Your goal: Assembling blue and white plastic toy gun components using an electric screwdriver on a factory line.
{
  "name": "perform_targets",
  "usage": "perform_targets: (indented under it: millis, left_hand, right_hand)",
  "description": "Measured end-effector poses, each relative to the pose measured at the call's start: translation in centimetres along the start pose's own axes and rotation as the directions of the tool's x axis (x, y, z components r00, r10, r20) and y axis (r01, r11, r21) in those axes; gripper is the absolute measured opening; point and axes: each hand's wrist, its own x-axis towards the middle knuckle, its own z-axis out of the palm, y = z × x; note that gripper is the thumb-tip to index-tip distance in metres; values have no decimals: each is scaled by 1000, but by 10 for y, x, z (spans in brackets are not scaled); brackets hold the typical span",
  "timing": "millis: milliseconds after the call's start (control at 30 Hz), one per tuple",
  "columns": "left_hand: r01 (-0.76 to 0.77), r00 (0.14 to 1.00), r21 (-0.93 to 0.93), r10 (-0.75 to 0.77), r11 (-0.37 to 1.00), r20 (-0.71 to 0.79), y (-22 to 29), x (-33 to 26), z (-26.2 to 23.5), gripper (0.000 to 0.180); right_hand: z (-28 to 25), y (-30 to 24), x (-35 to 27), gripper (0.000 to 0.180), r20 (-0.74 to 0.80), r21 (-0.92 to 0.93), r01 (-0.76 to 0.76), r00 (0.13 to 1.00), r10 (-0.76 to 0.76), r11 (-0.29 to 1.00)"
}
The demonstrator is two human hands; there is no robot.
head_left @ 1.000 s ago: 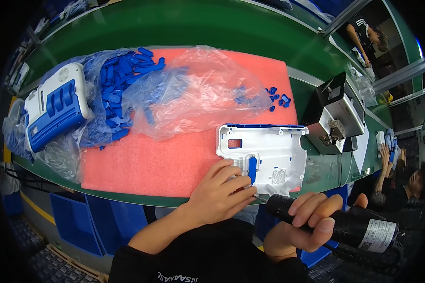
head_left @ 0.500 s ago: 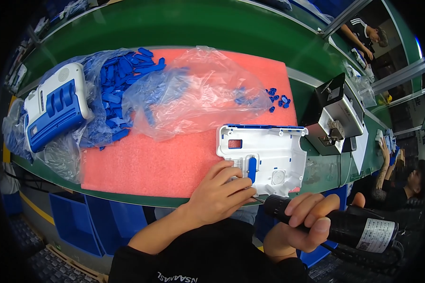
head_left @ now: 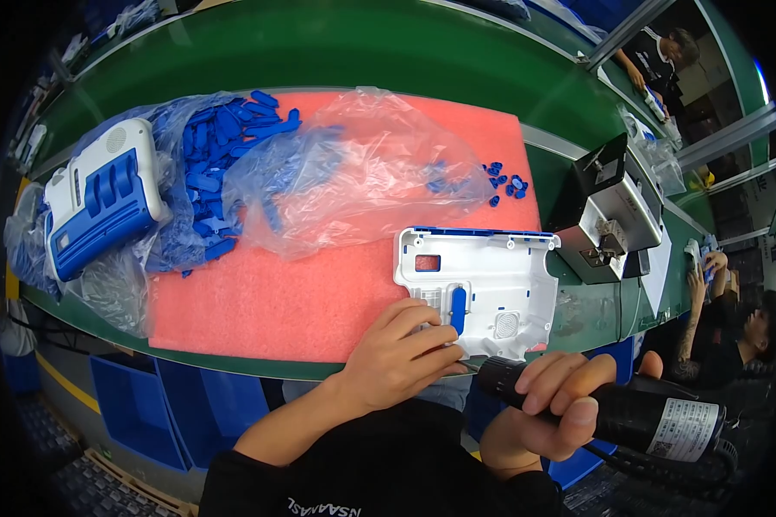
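Observation:
My right hand (head_left: 560, 405) is wrapped round a black electric screwdriver (head_left: 616, 422), held nearly level with its bit pointing left. The bit's tip comes up to the fingertips of my left hand (head_left: 405, 353), by the near edge of a white plastic housing shell (head_left: 522, 297). My left hand is closed on the shell's near left corner, its fingers bent over the edge and hiding it. The shell lies with its hollow side up. A blue strip (head_left: 458, 312) sits inside it, and blue trim runs along its far edge.
A pink foam mat (head_left: 259, 310) covers the green bench. Blue plastic parts (head_left: 211, 181) lie in clear bags at left, beside a white-and-blue housing (head_left: 103, 198). Small blue pieces (head_left: 516, 187) are at the mat's right. A metal box device (head_left: 612, 215) stands beyond. Co-workers sit at right.
The shell and the screwdriver have shifted very slightly left in the picture. Both hands keep their hold. At the far right, the co-workers' hands have moved.

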Motion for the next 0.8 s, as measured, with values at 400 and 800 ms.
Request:
perform_targets:
  millis: [400,800]
  left_hand:
    - [121,993,-13,-121,993,-5,3,3,-1,36]
    - [142,990,-28,-141,990,14,-1,1,0,32]
  right_hand:
    - [-7,-6,-5,65,-26,-96,-104,994,102,990]
    - [26,20,5,74,-186,-163,-161,974,129,974]
